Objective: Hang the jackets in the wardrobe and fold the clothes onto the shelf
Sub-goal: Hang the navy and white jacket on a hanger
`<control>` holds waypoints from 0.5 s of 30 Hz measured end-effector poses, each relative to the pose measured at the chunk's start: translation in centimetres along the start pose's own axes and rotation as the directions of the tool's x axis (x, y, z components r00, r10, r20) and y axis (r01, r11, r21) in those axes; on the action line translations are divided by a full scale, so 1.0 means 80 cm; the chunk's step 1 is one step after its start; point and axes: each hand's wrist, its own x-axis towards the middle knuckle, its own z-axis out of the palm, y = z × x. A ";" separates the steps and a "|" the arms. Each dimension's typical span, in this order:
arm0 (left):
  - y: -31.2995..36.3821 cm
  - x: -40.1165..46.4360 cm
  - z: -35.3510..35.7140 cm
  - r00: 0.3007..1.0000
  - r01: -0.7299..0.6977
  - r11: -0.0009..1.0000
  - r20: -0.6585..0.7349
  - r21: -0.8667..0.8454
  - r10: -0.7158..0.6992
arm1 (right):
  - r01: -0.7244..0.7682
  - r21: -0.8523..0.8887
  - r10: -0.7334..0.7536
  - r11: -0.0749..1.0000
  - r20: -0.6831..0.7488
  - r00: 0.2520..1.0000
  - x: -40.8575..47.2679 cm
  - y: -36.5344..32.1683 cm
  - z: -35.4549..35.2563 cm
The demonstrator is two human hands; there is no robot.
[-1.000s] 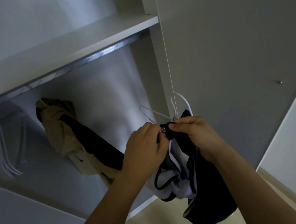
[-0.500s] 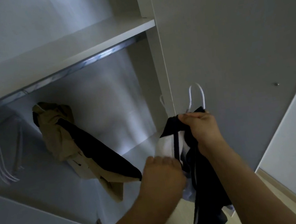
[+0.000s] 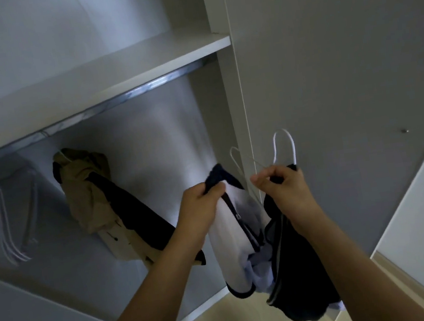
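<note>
In front of the open wardrobe (image 3: 149,147), under the rail (image 3: 127,96) where a tan jacket (image 3: 88,192) already hangs, I hold the white-and-navy jacket (image 3: 238,232) on its hanger (image 3: 284,148). My left hand (image 3: 201,207) grips the collar; my right hand (image 3: 287,190) pinches the other shoulder and the hanger's neck. I should seat both shoulders squarely, keep the hook upright, then lift it to the rail beside the tan one.

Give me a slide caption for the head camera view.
Both hands fit a navy-and-white jacket onto a white hanger.
</note>
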 end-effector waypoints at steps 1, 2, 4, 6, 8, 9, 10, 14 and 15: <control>-0.001 0.000 0.000 0.998 0.040 0.993 -0.045 -0.113 -0.045 | 0.023 -0.044 -0.022 0.999 0.015 1.000 -0.001 0.006 -0.002; 0.002 -0.003 0.000 0.995 0.071 0.974 -0.059 -0.217 -0.086 | 0.058 -0.101 -0.054 0.993 0.042 0.998 -0.005 0.010 -0.002; 0.009 -0.010 0.004 0.991 0.090 0.940 -0.068 -0.329 -0.119 | 0.120 -0.218 -0.089 0.968 0.147 0.985 -0.014 0.013 0.005; 0.016 -0.016 0.009 0.991 0.083 0.929 -0.072 -0.360 -0.116 | 0.156 -0.304 -0.069 0.940 0.278 0.958 -0.017 0.018 0.013; 0.021 -0.021 0.011 0.993 0.074 0.923 -0.060 -0.378 -0.104 | 0.195 -0.347 -0.059 0.917 0.366 0.929 -0.013 0.021 0.016; 0.023 -0.023 0.011 0.993 0.070 0.918 -0.058 -0.390 -0.100 | 0.196 -0.347 -0.051 0.917 0.387 0.921 -0.011 0.021 0.016; 0.024 -0.024 0.009 0.994 0.063 0.914 -0.056 -0.401 -0.094 | 0.176 -0.330 -0.033 0.928 0.396 0.918 -0.011 0.021 0.015; 0.026 -0.026 0.007 0.996 0.049 0.923 -0.045 -0.383 -0.072 | 0.162 -0.253 -0.037 0.954 0.435 0.900 -0.011 0.028 0.015; 0.026 -0.027 0.008 0.995 0.045 0.927 -0.062 -0.373 -0.073 | 0.189 -0.273 -0.056 0.943 0.430 0.901 -0.011 0.029 0.015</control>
